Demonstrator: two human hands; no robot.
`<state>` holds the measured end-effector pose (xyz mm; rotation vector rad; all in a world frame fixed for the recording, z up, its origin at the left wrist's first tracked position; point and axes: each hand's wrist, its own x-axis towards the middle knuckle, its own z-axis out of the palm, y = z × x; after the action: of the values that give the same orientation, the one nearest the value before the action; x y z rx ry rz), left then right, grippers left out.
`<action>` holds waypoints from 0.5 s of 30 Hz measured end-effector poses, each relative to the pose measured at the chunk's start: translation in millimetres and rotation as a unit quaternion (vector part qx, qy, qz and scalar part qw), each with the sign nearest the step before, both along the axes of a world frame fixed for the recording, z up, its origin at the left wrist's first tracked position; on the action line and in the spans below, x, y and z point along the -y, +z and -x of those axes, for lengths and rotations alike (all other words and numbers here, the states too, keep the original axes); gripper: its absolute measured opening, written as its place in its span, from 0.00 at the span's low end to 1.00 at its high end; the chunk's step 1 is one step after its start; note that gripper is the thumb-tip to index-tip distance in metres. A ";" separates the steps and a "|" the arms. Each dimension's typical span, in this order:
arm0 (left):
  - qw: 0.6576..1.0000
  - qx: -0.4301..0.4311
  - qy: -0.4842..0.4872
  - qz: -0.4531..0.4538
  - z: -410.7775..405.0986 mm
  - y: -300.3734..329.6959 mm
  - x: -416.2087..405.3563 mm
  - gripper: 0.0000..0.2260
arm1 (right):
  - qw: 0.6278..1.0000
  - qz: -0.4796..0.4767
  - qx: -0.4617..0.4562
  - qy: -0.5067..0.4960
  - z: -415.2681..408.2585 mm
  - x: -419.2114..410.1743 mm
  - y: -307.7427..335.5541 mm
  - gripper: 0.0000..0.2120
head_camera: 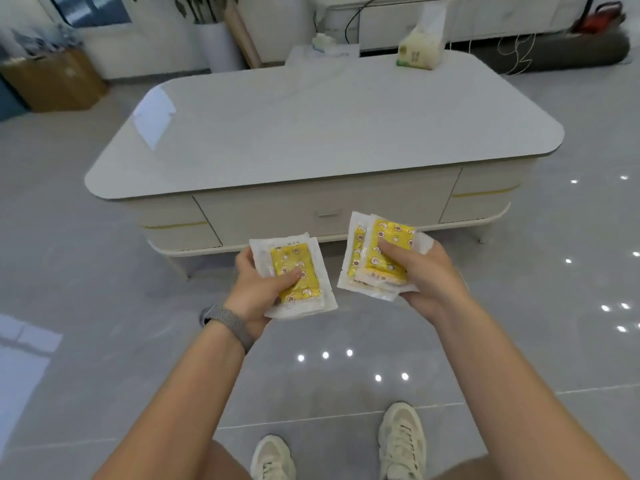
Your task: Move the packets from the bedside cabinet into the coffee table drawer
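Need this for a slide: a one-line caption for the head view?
Left hand and right hand each hold yellow packets before the coffee table's closed drawer.

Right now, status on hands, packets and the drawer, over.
Left hand and right hand both grip packets. Coffee table drawer shut. No free hand for its handle.

Two hands, each holding stacked packets (294, 271), number unclear; one coffee table (311, 126); one tissue pack (417, 51).
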<state>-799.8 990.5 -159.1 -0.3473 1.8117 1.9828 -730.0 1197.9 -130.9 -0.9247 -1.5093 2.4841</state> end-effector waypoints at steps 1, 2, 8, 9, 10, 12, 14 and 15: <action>1.000 0.008 0.006 -0.010 -4.5 -0.2 1.0 0.33 | 1.000 0.018 -0.004 0.007 2.2 2.4 4.0 0.23; 1.000 0.020 0.003 -0.024 -7.0 0.1 0.3 0.32 | 0.999 0.038 -0.005 0.016 4.7 4.7 6.3 0.24; 0.992 0.065 -0.039 -0.101 9.0 12.9 -14.0 0.11 | 0.996 0.046 -0.008 0.082 15.2 26.0 0.8 0.14; 0.991 0.069 -0.041 -0.111 11.7 14.3 -17.6 0.11 | 0.996 0.036 -0.010 0.080 18.6 28.5 0.7 0.14; 0.990 0.069 -0.039 -0.118 13.8 14.6 -21.2 0.12 | 0.997 0.023 -0.011 0.076 22.9 29.7 -0.1 0.13; 0.990 0.062 -0.029 -0.120 16.9 12.9 -26.4 0.11 | 0.997 -0.014 -0.014 0.071 30.9 31.7 -1.2 0.10; 0.989 0.055 -0.037 -0.134 16.2 13.8 -30.6 0.11 | 0.997 -0.033 -0.009 0.062 37.9 33.5 -3.3 0.07; 0.987 0.054 -0.045 -0.144 16.5 14.7 -32.0 0.11 | 0.998 -0.025 -0.005 0.052 41.1 34.9 -4.1 0.06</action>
<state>-816.3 1022.5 -144.4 -0.2709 1.4243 2.0832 -771.1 1163.1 -135.0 -0.8435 -1.6502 2.5038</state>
